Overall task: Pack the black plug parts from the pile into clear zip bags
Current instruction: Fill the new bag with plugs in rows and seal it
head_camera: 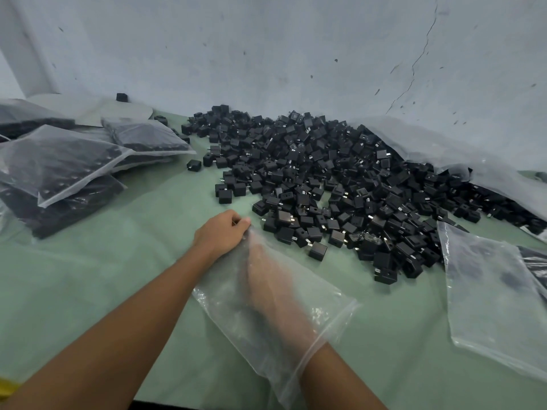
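While a clear zip bag (310, 303) is being held over the green table (88, 276) at near centre, its far end is being pinched by the left hand (220, 232). The right hand (266, 279) is being covered inside the bag, blurred, so its grip cannot be told. The pile of black plug parts (340, 179) is lying just beyond, rightward; filled bags (59, 167) are lying stacked far left.

Colours and patterns.
Black plug parts (340, 179) with silvery prongs lie on a plain pale-green table cover (88, 276); the clear zip bag (319, 300) is colourless and glossy; the wall (266, 39) is grey-white, flecked with dark specks.
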